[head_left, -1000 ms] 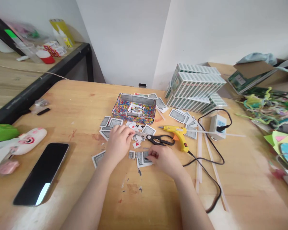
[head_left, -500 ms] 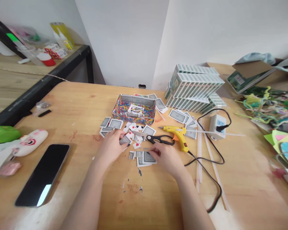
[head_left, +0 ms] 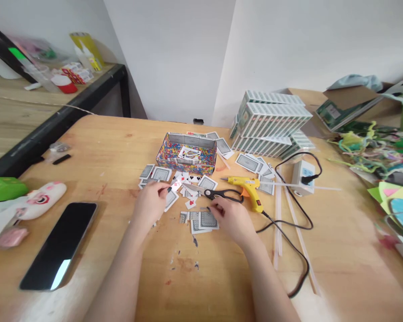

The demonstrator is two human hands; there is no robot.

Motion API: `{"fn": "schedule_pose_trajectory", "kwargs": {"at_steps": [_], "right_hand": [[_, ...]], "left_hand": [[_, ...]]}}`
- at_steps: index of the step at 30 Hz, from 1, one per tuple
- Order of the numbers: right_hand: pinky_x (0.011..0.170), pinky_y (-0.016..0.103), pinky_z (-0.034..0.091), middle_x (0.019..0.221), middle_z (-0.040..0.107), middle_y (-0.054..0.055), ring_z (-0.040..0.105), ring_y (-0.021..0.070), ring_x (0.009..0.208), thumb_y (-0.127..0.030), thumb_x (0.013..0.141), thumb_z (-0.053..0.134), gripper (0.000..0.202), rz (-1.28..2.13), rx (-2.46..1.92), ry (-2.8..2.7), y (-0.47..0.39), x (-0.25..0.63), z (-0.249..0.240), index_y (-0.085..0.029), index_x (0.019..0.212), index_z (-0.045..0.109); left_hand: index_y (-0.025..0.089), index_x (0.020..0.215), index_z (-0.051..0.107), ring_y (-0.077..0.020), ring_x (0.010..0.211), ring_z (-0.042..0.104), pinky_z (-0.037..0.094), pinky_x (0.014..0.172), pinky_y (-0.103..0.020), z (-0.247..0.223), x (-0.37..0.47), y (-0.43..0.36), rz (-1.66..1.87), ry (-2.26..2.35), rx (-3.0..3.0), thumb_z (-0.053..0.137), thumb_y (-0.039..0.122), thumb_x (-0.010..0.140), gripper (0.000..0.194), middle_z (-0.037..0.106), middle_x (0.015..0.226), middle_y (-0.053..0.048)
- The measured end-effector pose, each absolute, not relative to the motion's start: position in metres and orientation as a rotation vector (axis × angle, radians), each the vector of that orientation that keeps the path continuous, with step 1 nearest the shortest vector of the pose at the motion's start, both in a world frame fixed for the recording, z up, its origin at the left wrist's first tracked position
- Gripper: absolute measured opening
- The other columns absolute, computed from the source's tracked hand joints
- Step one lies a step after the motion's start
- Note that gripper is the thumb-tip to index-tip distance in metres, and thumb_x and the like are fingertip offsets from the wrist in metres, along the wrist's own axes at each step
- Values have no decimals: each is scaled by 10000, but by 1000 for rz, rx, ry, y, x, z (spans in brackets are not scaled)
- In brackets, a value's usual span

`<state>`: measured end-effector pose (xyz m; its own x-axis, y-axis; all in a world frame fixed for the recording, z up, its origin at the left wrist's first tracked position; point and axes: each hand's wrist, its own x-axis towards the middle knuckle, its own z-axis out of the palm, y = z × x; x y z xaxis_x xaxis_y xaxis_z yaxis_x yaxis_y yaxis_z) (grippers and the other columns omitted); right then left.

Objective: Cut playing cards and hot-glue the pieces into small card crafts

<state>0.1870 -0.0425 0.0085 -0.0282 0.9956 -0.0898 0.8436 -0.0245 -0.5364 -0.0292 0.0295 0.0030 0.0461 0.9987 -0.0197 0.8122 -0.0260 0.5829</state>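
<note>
My left hand (head_left: 153, 199) is pinching a small cut piece of playing card (head_left: 176, 184), raised over the pile. My right hand (head_left: 230, 217) has its fingers closed together beside a face-down playing card (head_left: 207, 221); whether anything is between them is hidden. Just beyond it lie black-handled scissors (head_left: 225, 195), their blades resting over cut card pieces (head_left: 190, 204). Smaller cut strips (head_left: 183, 218) lie left of the face-down card. Behind the pile stands an open box (head_left: 188, 167) with colourful patterned walls and a face card (head_left: 189, 153) inside.
A yellow glue gun (head_left: 251, 192) lies right of the scissors, its cable looping past glue sticks (head_left: 278, 223) and a white power strip (head_left: 303, 178). Stacked card packs (head_left: 272, 120) stand behind. A phone (head_left: 58, 246) lies at left; colourful craft scraps (head_left: 379, 152) are at right.
My left hand has lifted slightly off the pile, with the small card piece now showing between its fingertips. My right hand has barely moved.
</note>
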Motion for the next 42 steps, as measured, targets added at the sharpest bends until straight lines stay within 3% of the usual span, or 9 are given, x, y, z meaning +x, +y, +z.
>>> {"fn": "schedule_pose_trajectory", "kwargs": {"at_steps": [6,9,15,20,25,35,42], "right_hand": [[530,232,350,703,680,6,604,158,625,-245,829,481,153,539,-1971,-1928,-42,186,6,-223,794,628],[515,238,340,678,674,20,602,168,605,-254,830,470,172,433,-2042,-1868,-42,188,4,-218,798,634],[505,233,368,657,658,18,564,141,530,-270,817,482,167,417,-2025,-1695,-41,192,2,-202,797,634],[596,242,447,893,656,44,605,153,685,-224,802,491,166,418,-1879,-1697,-40,190,0,-205,889,632],[679,285,486,1152,589,54,617,188,843,-227,800,514,313,422,-1905,-1812,-40,185,-2,-234,1107,569],[643,265,484,1108,588,52,618,188,849,-243,813,525,253,442,-1991,-1892,-40,183,3,-230,1056,593],[626,258,476,1095,595,65,622,180,815,-226,809,522,265,445,-1989,-1892,-39,181,3,-222,1065,589]], "left_hand": [[151,821,610,-201,799,572,442,713,-304,11,-28,31,752,1721,1777,435,239,764,204,608,864,-74],[163,789,603,-182,741,574,438,668,-281,13,-17,24,684,1503,1699,464,302,775,198,628,804,-44],[192,753,659,-173,726,598,436,649,-265,7,12,8,489,1164,1814,538,271,758,145,662,780,-25],[196,875,646,-183,761,589,449,711,-301,-3,7,14,632,1408,1961,529,247,779,160,638,841,-40],[209,976,618,-230,970,521,412,864,-364,-9,3,21,783,1551,2188,563,224,758,225,576,998,-65],[211,897,652,-198,927,526,416,853,-331,-13,21,20,941,1540,2187,506,226,813,169,597,934,-48],[205,927,649,-281,943,482,387,834,-411,-11,53,32,698,1714,2198,672,373,668,309,557,984,-95]]}}
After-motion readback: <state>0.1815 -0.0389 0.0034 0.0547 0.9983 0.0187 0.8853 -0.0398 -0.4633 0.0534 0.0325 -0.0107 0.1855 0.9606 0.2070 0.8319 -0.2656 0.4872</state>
